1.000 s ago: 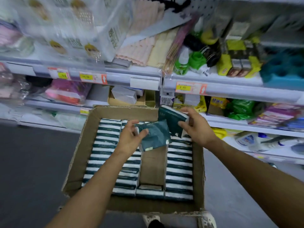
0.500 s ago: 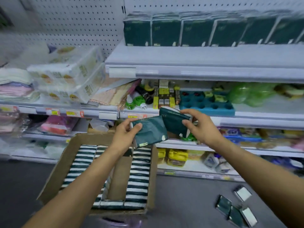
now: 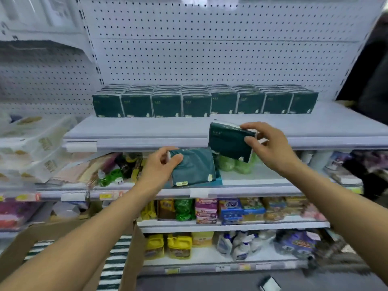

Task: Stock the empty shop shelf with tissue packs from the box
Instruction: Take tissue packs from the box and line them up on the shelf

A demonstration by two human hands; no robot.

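I have lifted both hands from the box [image 3: 126,259] toward the shelf [image 3: 147,129]: my left hand [image 3: 159,166] grips one tissue pack [image 3: 195,166], my right hand [image 3: 266,143] pinches another pack [image 3: 228,141] at the shelf's front edge, ready to join the stocked row [image 3: 204,101].

Dark green tissue packs [image 3: 204,103]; white shelf [image 3: 134,131]; brown box [image 3: 130,259] of green-and-white stripes
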